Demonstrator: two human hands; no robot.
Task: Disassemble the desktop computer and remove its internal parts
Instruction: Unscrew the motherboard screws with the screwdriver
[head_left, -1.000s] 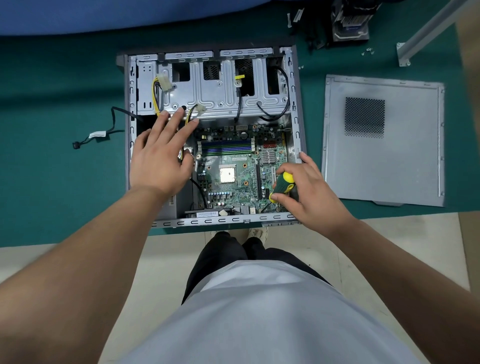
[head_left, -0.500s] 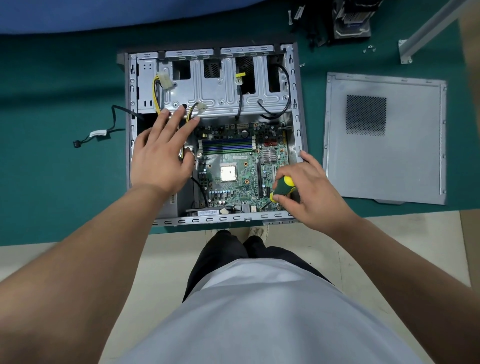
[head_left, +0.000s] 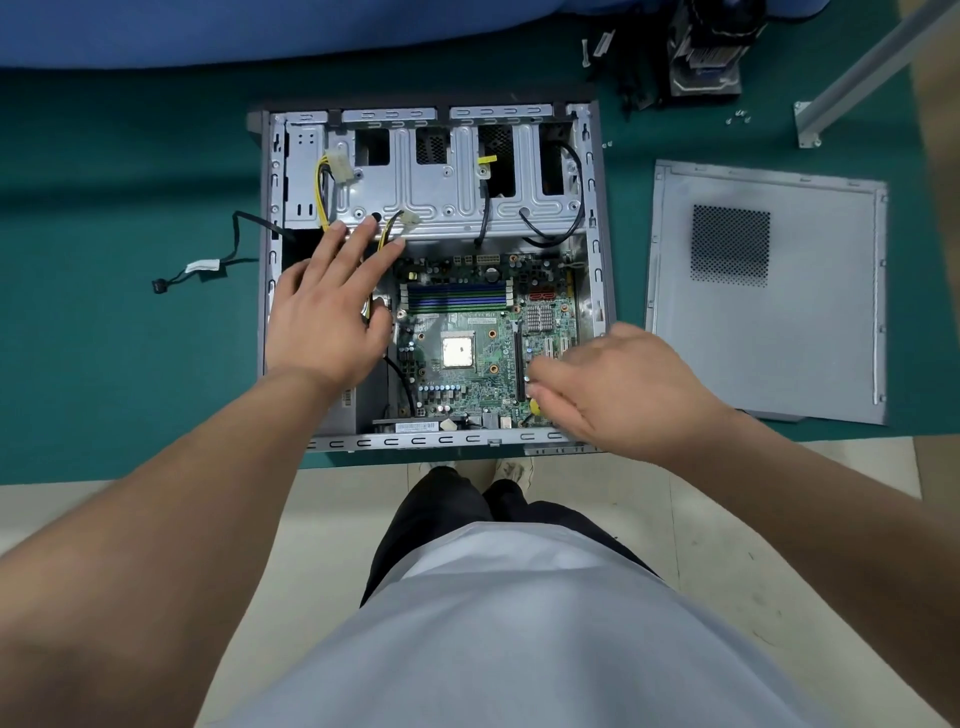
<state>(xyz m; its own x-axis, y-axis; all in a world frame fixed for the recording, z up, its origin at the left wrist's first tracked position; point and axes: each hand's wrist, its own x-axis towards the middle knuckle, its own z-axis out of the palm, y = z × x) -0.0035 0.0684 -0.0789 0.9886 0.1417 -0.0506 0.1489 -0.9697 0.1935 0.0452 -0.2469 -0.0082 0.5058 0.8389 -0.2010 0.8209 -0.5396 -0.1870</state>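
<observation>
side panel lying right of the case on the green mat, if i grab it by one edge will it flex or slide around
The side panel looks like thin flat sheet metal, so it would likely flex slightly when lifted by one edge. Its folded rims probably stiffen it somewhat. It lies flat on the green mat, which looks soft, so it probably won't slide easily.

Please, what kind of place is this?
Probably a computer repair or teardown workbench: an opened PC case lies on a green mat, its side panel set aside, with loose screws and removed parts nearby.
</observation>
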